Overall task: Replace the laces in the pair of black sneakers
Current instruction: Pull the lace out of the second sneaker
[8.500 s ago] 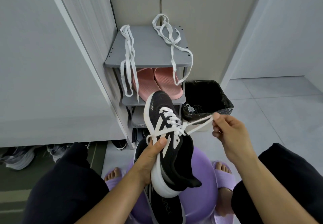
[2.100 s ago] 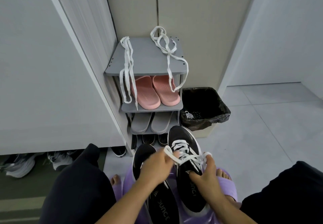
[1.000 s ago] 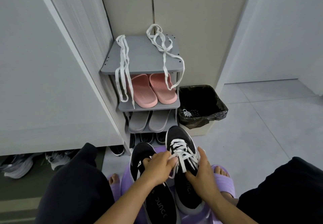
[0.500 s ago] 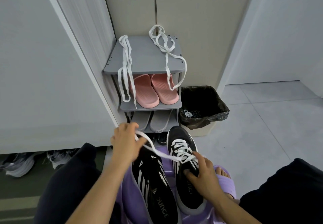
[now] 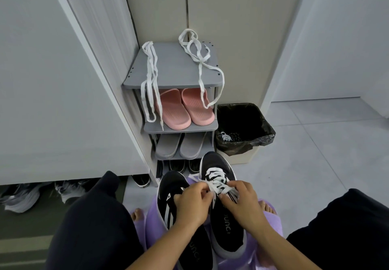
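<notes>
My left hand [image 5: 192, 203], right hand [image 5: 242, 201] pinch white lace [image 5: 215, 178] on laced sneaker [image 5: 229, 231] | unlaced sneaker [image 5: 170, 185] left (my hand overlaps it) | trash bin [image 5: 261, 141] far right

Two black sneakers [image 5: 227, 234], one threaded white lace [image 5: 215, 178]. Two loose white laces [image 5: 151, 73] on one grey shoe rack [image 5: 174, 69], alongside two pink slides [image 5: 174, 111] and two grey slippers [image 5: 168, 145]. One bin [image 5: 242, 158] with one black liner [image 5: 264, 141].
</notes>
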Demonstrator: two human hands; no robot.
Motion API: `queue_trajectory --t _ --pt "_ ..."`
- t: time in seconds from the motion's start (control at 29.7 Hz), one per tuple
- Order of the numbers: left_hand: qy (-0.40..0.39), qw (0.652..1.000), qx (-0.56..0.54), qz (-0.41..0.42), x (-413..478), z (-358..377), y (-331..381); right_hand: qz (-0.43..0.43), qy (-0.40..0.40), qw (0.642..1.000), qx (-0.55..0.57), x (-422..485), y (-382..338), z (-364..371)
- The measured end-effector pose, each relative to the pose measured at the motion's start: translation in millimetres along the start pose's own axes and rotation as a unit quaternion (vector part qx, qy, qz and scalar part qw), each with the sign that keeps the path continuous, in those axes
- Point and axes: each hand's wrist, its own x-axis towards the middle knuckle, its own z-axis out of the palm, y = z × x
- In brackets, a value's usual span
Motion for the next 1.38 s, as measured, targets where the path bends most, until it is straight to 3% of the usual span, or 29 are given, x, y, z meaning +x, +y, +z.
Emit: queue_trajectory --t 0.24,0.34,0.44,0.47,0.57,0.67,0.78,0.84,0.98,1.08,1.25,1.38 --pt "0.018 0.974 -0.222 -0.038 6.8 -1.6 -0.3 -0.045 0.045 0.995 -0.071 -6.9 6.5 11.5" --pt "0.138 0.9 -0.41 -0.055 24.0 -50.4 8.5 -0.049 0.055 0.994 -0.074 -6.4 7.4 11.9" --pt "0.275 0.831 -0.48 -0.063 45.4 -114.2 -9.6 -0.051 0.05 0.994 -0.077 -6.2 6.7 10.8" --pt "0.278 0.834 -0.471 -0.071 48.1 -123.8 -17.6 -0.047 0.045 0.995 -0.076 -6.3 5.4 10.3" --pt "0.189 0.923 -0.321 -0.099 45.4 -104.1 -26.6 -0.034 0.031 0.996 -0.071 -6.0 1.6 6.6" --pt "0.124 0.983 -0.135 -0.016 31.1 -63.9 -19.3 -0.011 0.014 1.0 -0.012 -0.2 -2.2 -0.5" --pt "0.025 0.989 0.031 0.143 22.1 -35.6 -14.5 -0.004 -0.024 1.0 -0.001 11.7 -4.2 -11.4" --pt "-0.064 0.983 0.082 0.152 17.3 -27.1 -10.2 0.006 -0.041 0.999 -0.007 18.1 -4.1 -17.1" --pt "-0.091 0.992 -0.02 0.087 15.8 -24.0 -3.2 0.036 -0.057 0.996 0.06 23.7 -4.6 -19.5" --pt "-0.17 0.974 -0.148 0.008 15.3 -26.0 -3.3 0.045 -0.05 0.994 0.089 27.8 -4.5 -20.4" --pt "-0.082 0.988 -0.128 -0.007 23.4 -6.6 -8.8 0.057 -0.064 0.99 0.111 30.1 -6.7 -19.7" --pt "-0.065 0.988 -0.142 -0.014 27.8 -0.5 -4.3 0.038 -0.062 0.995 0.066 33.5 -7.5 -13.9"
